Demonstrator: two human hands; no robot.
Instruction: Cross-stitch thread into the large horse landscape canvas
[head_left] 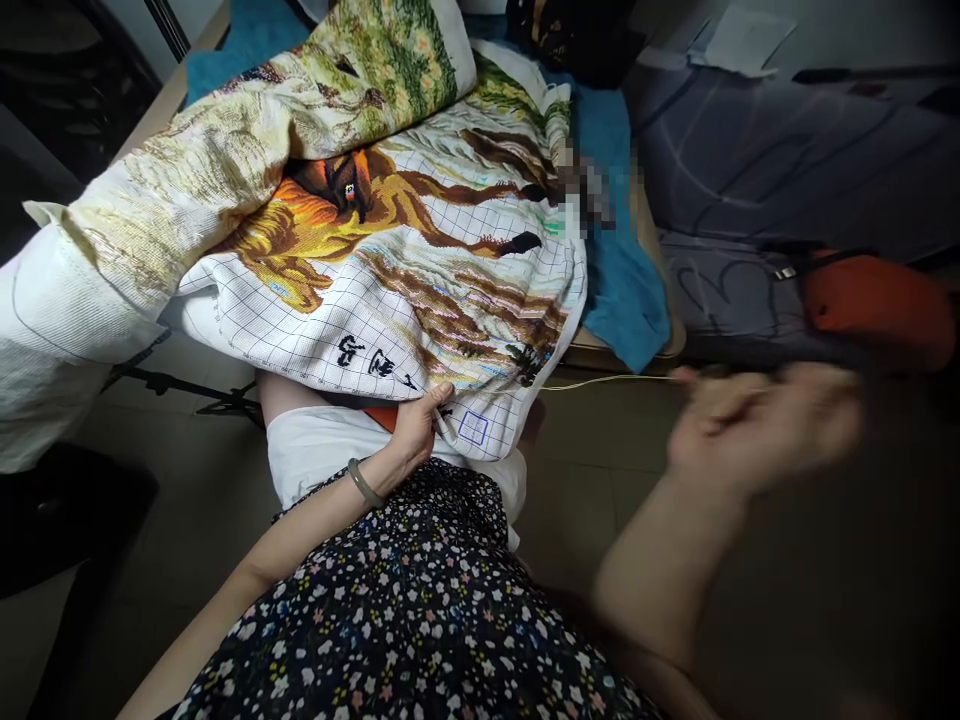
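Observation:
A large cross-stitch canvas (390, 250) with a white grid and brown, orange and green stitched areas lies draped over a table edge and my lap. My left hand (420, 425), with a green bangle on the wrist, grips the canvas's lower edge, thumb on top and fingers underneath. My right hand (757, 425) is out to the right, blurred by motion, fingers pinched on a yellow thread (600, 381) that runs taut back to the canvas edge. Any needle is too blurred to see.
A blue cloth (622, 270) covers the table under the canvas. A grey bedcover (765, 170) with an orange bag (877, 305) lies at the right. A black stand's legs (187, 390) rest on the tiled floor at left. My floral dress fills the bottom.

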